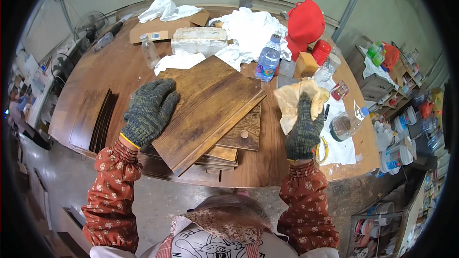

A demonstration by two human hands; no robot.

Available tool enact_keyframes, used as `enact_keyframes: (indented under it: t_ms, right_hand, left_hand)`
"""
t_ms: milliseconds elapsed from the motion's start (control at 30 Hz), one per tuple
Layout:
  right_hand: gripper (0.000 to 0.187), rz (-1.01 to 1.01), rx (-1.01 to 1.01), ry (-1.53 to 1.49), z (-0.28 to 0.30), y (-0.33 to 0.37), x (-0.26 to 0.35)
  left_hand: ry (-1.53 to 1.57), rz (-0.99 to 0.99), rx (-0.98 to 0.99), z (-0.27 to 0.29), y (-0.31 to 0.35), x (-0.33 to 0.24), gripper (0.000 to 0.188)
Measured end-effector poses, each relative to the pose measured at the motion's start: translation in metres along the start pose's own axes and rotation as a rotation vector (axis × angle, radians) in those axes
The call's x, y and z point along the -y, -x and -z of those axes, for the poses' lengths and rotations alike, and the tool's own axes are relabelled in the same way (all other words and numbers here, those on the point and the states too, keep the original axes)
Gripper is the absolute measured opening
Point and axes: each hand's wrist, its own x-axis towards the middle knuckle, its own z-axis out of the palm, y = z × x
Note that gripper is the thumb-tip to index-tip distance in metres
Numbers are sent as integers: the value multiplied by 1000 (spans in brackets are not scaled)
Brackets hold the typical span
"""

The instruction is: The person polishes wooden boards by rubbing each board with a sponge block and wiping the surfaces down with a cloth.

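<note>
My left hand (149, 112), in a dark knitted work glove with a yellow cuff, holds the left edge of a brown wood-grain board (210, 107); its fingertips are partly hidden. This board lies askew over a stack of similar boards (244, 136), with a small round spot or piece (244, 134) showing on the one beneath. In my right hand (306, 129), gloved the same way, is a crumpled cream cloth (292, 102), gripped right of the board and apart from it. Beside that hand, a yellow ring-shaped handle (323, 152) rests on a white cloth (342, 150).
More boards (91, 117) stand at the table's left. Behind are a cardboard box (148, 31), a wrapped block (198, 40), white rags (253, 26), a clear bottle (150, 51), a water bottle (268, 59) and a red cap (306, 21). A clear jug (342, 126) stands near the right edge.
</note>
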Motion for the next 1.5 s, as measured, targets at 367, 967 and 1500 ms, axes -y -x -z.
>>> enact_keyframes:
  t_ms: [367, 967, 1500]
  right_hand:
    - [39, -214, 88, -91, -27, 28, -29]
    - [36, 65, 273, 182, -41, 42, 5]
    - [33, 372, 629, 246, 22, 108, 76]
  left_hand:
    - [-248, -27, 75, 0, -1, -24, 40]
    - [-391, 221, 287, -21, -42, -59, 42]
    - [-240, 18, 203, -20, -35, -57, 36]
